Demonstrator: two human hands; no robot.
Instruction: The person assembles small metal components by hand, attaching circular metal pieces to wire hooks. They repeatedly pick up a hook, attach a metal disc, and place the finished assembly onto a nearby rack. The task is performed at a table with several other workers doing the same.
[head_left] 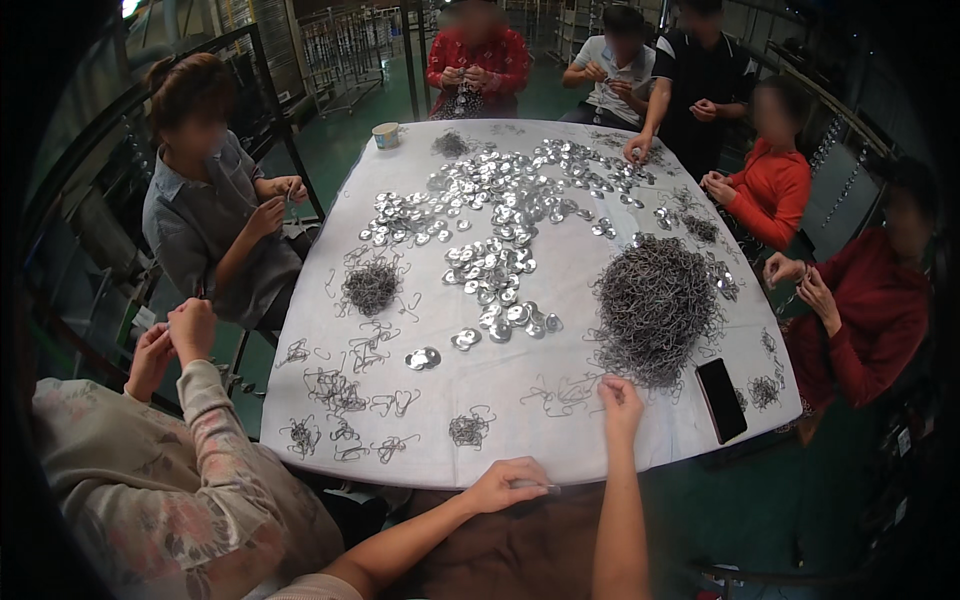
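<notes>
Right hand [620,397] stretched forward, fingertips pinching at wire hooks [655,300] at the heap's near edge. Left hand [510,483] curled at the table [600,440] edge, gripping a small metal piece [545,488].

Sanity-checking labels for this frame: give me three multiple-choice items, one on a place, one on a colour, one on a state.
1. Where does the black phone lie?
A. on the cloth's near right edge
B. beside the cup
C. on the floor

2. What colour is the table cloth?
A. green
B. white
C. red

3. What is the right hand doing?
A. resting in the lap
B. holding the cup
C. touching wire hooks at the big pile's edge

Answers: 1 A, the phone sits right of that hand; 2 B, the bare cloth is white; 3 C, its fingers meet the pile's near edge.
</notes>
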